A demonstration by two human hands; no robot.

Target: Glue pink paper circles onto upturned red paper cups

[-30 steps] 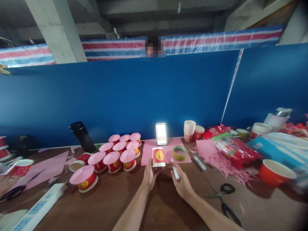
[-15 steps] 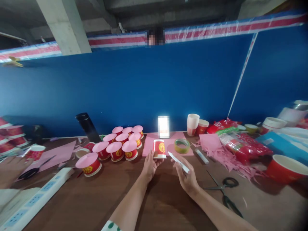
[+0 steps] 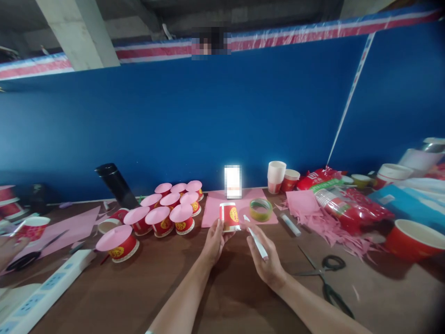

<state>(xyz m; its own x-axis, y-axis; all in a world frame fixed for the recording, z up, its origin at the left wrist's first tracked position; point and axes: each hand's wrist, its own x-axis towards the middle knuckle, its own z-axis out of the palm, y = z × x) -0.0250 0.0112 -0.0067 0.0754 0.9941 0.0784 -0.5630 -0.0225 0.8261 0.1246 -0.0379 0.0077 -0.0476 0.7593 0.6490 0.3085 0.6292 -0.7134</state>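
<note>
My left hand [image 3: 214, 242] grips a red paper cup [image 3: 226, 217] with a yellow emblem, held by its side above the table. My right hand [image 3: 269, 262] is closed round a slim white glue tube [image 3: 257, 245], its pointed nozzle angled up and towards the cup. The nozzle is near the cup but apart from it. Behind both hands lies a pink paper sheet [image 3: 212, 208], with a roll of green-yellow tape [image 3: 260, 210] on it. To the left stand several red cups topped with pink paper discs [image 3: 157, 215].
Black-handled scissors [image 3: 323, 273] lie open at right, near pink paper strips [image 3: 333, 232] and another tube [image 3: 290, 225]. A plastic-wrapped cup pack [image 3: 354, 204] lies behind. A black flask [image 3: 116, 185] and power strip [image 3: 45, 292] are left. Another person's hand [image 3: 14, 250] is at far left.
The view has shifted slightly to the right. The tube in my right hand has turned steeper, and the cup in my left hand has tilted slightly. Both stay held.
</note>
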